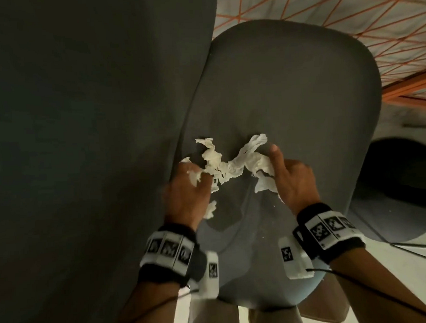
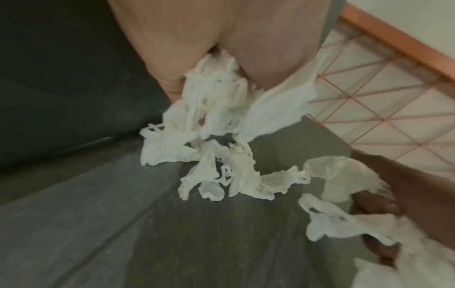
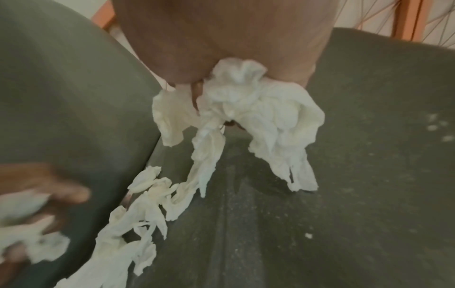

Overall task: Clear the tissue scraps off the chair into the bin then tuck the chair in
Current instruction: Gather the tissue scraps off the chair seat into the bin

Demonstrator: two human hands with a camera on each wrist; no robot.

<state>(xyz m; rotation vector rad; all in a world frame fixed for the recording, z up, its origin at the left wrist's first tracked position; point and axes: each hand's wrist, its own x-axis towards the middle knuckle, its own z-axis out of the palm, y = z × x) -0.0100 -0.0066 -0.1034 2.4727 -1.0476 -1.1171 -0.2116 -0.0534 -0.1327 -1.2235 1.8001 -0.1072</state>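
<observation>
White torn tissue scraps lie bunched near the back of the grey chair seat, beside the tall dark backrest. My left hand grips a clump of scraps at the left of the pile. My right hand grips another crumpled wad at the right, with strips trailing down to the seat. Loose scraps lie on the seat between the two hands. One small piece sits below my left hand. Tiny white crumbs dot the seat fabric.
A round dark opening, perhaps the bin, stands on the floor right of the chair. White tiles with orange lines lie beyond the seat. A thin black cable runs along the floor at the right.
</observation>
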